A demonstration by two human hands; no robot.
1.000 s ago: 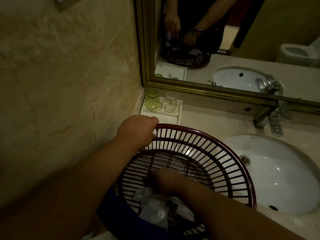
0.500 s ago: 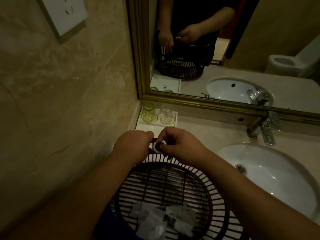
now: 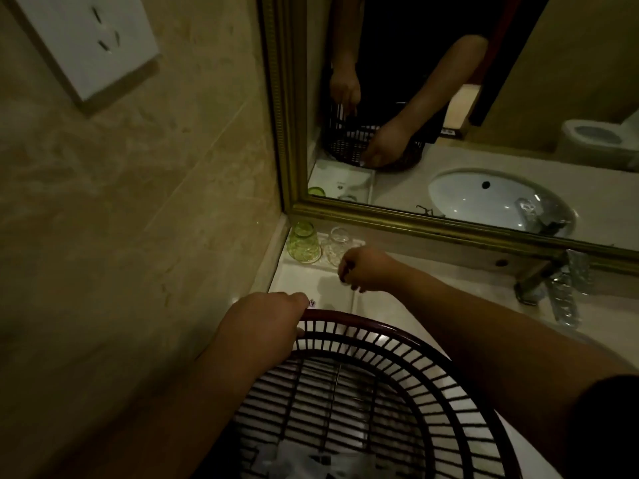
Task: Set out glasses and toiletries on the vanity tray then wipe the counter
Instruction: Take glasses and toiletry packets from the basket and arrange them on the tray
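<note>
Beige marble covers the counter (image 3: pixel 408 305) and the left wall, and a white tray (image 3: pixel 304 281) sits in the corner where they meet, below a gold-framed mirror (image 3: pixel 449 115). Two glasses stand upside down at the tray's far end: a green glass (image 3: pixel 303 244) nearest the wall and a clear glass (image 3: pixel 334 246) just beside it on the right, partly hidden by a hand. The right hand (image 3: pixel 364 269) hovers over the tray's right edge, knuckles up, its fingers curled inward; whether they pinch anything cannot be told, as the grasp is turned away and dim. A small dark mark shows on the tray's near end. The left hand (image 3: pixel 266 326) grips the far rim of a dark red slatted basket (image 3: pixel 397 368), its fingers clamped over the rim. The basket fills the near foreground, just in front of the tray, and some pale wrapped packets (image 3: pixel 311 458) lie blurred in its bottom. To the right, a chrome tap (image 3: pixel 560 288) stands on the counter under the mirror frame. A white socket (image 3: pixel 86 39) is set in the left wall. The mirror reflects both arms, the basket, a white basin and a toilet.
</note>
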